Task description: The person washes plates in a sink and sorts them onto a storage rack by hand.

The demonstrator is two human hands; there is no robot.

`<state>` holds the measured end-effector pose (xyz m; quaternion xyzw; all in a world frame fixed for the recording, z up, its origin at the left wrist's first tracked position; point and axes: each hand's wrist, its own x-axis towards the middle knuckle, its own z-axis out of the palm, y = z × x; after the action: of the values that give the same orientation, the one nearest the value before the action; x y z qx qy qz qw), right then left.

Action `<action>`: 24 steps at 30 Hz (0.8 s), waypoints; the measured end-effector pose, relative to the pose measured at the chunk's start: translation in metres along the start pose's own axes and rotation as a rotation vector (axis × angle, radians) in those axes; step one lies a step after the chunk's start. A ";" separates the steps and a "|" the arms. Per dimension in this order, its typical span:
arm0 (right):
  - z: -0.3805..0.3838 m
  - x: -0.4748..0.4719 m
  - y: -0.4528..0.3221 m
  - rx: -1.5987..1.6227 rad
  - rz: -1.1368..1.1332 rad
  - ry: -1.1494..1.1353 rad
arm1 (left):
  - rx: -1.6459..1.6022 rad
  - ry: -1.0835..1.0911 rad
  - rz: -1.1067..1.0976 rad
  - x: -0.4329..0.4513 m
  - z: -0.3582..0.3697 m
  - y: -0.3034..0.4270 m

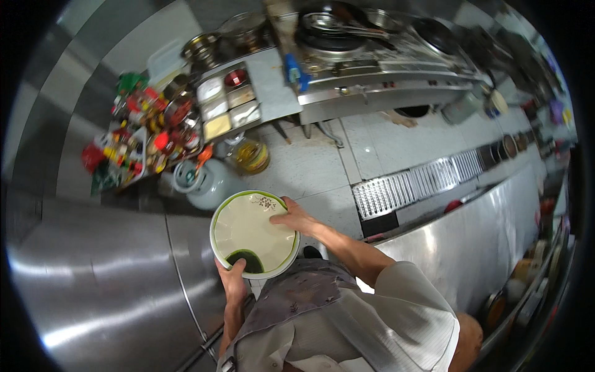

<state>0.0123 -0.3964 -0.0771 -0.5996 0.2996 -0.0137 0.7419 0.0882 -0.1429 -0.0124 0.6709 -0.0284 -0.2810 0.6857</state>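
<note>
Held level before my waist is a cream plate [251, 223] with a green rim, a brown flower pattern and a dark green patch near its lower edge. A white rim shows around and under it, perhaps from more plates below; I cannot tell how many. My left hand [232, 274] grips the lower left edge, thumb over the dark patch. The upper right edge is in my right hand [297, 217], with the thumb lying on the plate's face. The fingers of both hands are partly hidden underneath.
To the left stands a stainless-steel cabinet [102, 274]. A grey gas cylinder [211, 183] and an oil jug [251, 156] are on the floor ahead. Beyond are seasoning trays [230, 104] and a steel stove [386, 93] with pans. A floor grate [418, 183] runs beside a steel counter [465, 246].
</note>
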 end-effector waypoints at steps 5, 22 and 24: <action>-0.065 -0.005 -0.015 0.076 0.021 0.321 | 0.130 -0.278 -0.064 0.079 0.065 0.020; -0.230 -0.165 -0.013 0.523 -0.054 1.494 | 0.321 -1.624 -0.146 0.163 0.461 -0.001; -0.250 -0.180 -0.013 0.625 -0.093 1.570 | 0.389 -1.694 -0.160 0.148 0.508 -0.007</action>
<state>-0.2463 -0.5519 -0.0133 -0.1953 0.6855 -0.5389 0.4490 -0.0013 -0.6639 -0.0189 0.3413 -0.5289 -0.7228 0.2851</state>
